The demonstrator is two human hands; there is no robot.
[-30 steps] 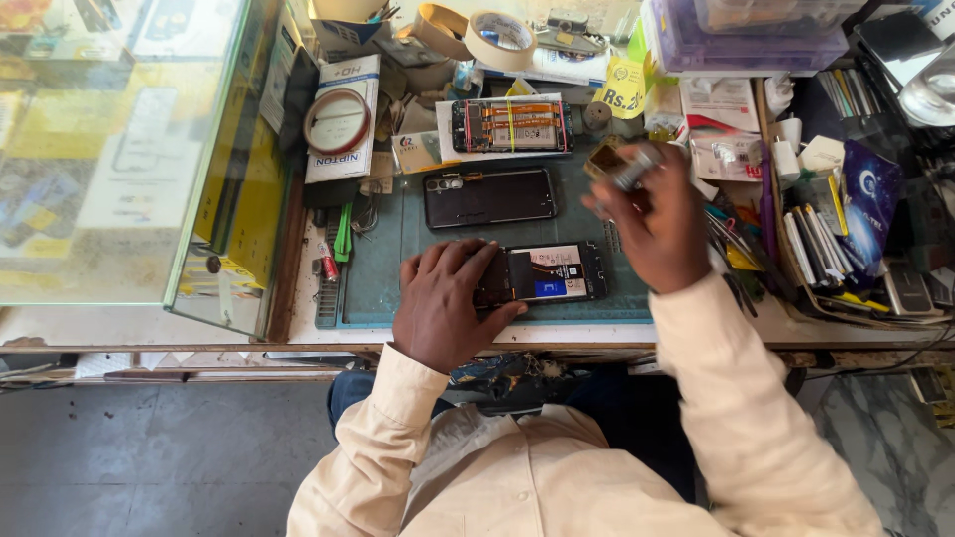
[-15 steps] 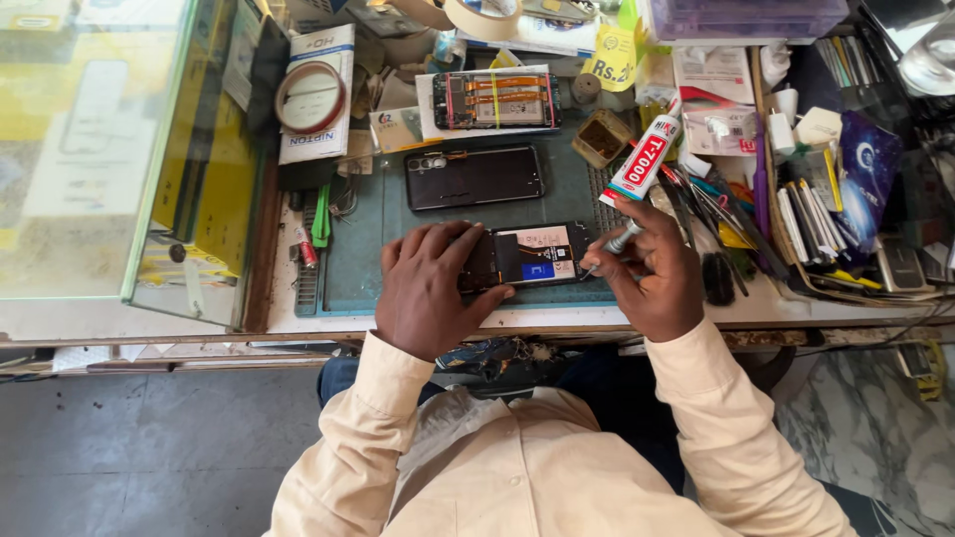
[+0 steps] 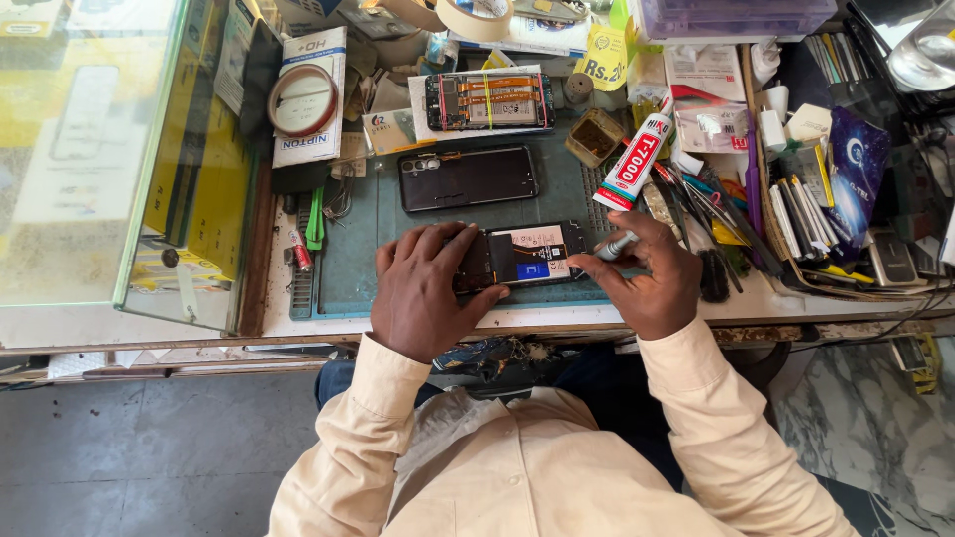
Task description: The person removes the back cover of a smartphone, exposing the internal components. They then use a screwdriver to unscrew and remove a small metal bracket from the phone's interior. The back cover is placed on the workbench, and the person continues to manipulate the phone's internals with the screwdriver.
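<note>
My left hand [image 3: 423, 288] lies flat on the left end of an opened phone [image 3: 532, 254] on the green work mat [image 3: 358, 259], pressing it down. My right hand [image 3: 652, 273] holds a white and red glue tube [image 3: 634, 159] with its nozzle end at the phone's right edge and the tube slanting up to the right. The phone's inside, with a blue patch, shows between my hands.
A black phone back [image 3: 468, 177] lies beyond the opened phone, and another opened phone [image 3: 487, 101] with orange cables farther back. Tweezers and tools [image 3: 716, 204] crowd the right side. A glass display case [image 3: 90, 149] stands at left. A tape roll [image 3: 303, 99] rests on a white box.
My right hand came down from the back right with the glue tube to the phone's right end. My left hand stayed on the phone.
</note>
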